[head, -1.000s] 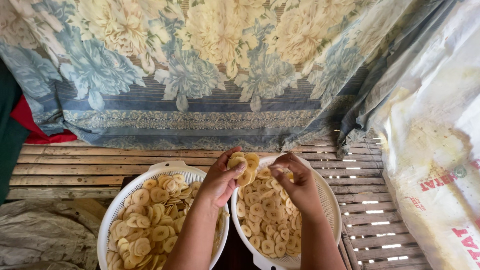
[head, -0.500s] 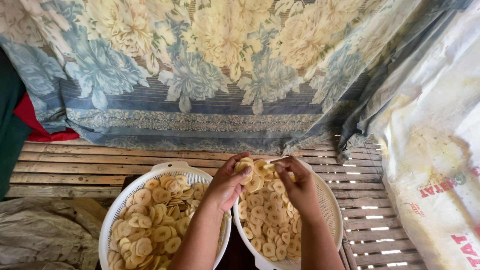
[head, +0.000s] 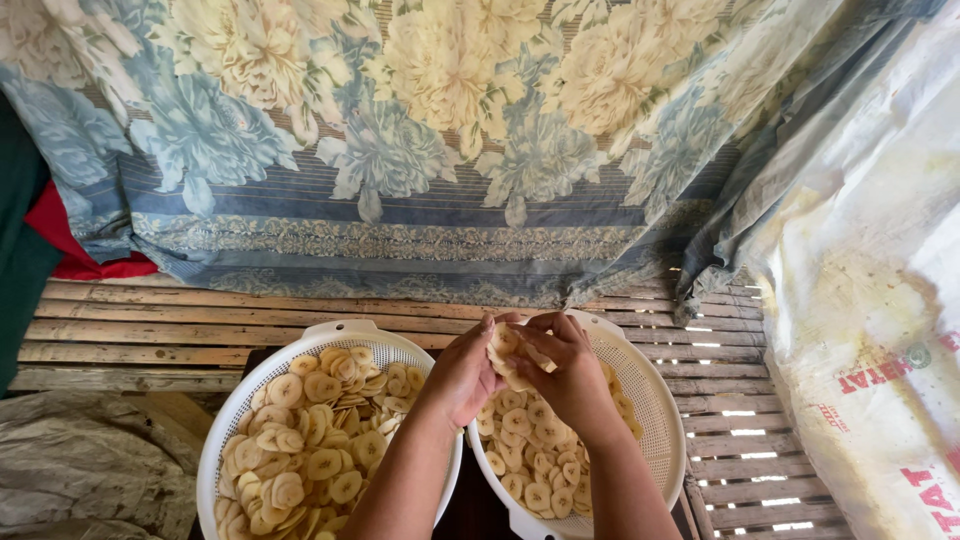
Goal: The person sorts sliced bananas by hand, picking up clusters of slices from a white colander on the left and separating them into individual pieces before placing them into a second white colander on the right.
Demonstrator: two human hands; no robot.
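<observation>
Rural home snack-making spot, prob. a hut: slat floor [head: 200, 330], floral cloth [head: 400, 150] hung above it as a wall, sack [head: 880, 330] right of cloth, chip-filled colanders [head: 345, 335] below it.

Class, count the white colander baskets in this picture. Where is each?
2: left basket beside the left hand; right basket under the right hand. None seems hidden.

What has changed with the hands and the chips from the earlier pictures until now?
The left hand and right hand moved together and now jointly hold a small stack of chips over the right colander. Both colanders stayed in place.
</observation>
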